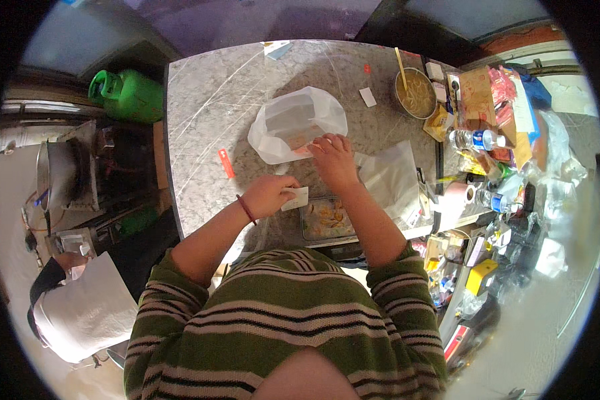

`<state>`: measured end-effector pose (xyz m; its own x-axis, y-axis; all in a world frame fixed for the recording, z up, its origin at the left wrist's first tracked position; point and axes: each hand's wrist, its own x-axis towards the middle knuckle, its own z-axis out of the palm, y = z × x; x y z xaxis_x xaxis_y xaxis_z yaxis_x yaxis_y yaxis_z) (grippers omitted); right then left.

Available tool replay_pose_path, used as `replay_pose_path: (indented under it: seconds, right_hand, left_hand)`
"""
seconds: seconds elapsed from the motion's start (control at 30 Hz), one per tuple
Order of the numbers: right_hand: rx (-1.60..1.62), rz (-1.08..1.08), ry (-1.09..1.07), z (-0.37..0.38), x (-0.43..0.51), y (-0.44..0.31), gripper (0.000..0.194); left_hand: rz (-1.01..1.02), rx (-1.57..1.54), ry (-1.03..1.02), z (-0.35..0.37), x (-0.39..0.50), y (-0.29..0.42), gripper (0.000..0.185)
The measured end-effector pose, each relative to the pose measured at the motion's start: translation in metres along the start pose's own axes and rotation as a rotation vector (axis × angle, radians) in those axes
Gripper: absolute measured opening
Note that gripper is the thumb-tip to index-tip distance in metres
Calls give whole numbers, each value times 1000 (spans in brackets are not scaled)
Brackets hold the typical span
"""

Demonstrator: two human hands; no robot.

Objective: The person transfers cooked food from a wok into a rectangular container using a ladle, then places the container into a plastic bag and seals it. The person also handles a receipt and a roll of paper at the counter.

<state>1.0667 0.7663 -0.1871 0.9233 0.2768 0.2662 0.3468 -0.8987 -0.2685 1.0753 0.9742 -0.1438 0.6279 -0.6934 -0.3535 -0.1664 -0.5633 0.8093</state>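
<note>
My left hand [268, 195] pinches a small white paper slip [295, 199] that bears writing. My right hand [333, 161] curls over the near right rim of a white plastic bag [270, 125], which stands with its mouth spread wide. Something reddish-orange [301, 149] shows at the bag's near inner side, partly behind my fingers; what it is cannot be made out. Between my forearms, by the near table edge, a clear rectangular container [325, 227] holds yellowish food. Its right end is hidden by my right forearm.
On the marbled table [200, 110] lie a red packet [226, 163], a white card [367, 97] and a flat plastic bag [392, 175]. A pot of soup [415, 95] stands back right. Bottles [475, 139] crowd the right side. A green gas cylinder [135, 95] and a co-worker's hand [71, 260] are left.
</note>
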Motion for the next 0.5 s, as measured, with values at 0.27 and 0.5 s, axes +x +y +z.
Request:
replay_pose_path:
  seconds: [0.27, 0.5]
  right_hand:
    - [255, 100, -151, 9, 16, 14, 11]
    - [399, 194, -235, 7, 26, 12, 12]
  left_hand:
    - [218, 228, 221, 4, 35, 9, 13]
    - [108, 243, 275, 1, 57, -10, 12]
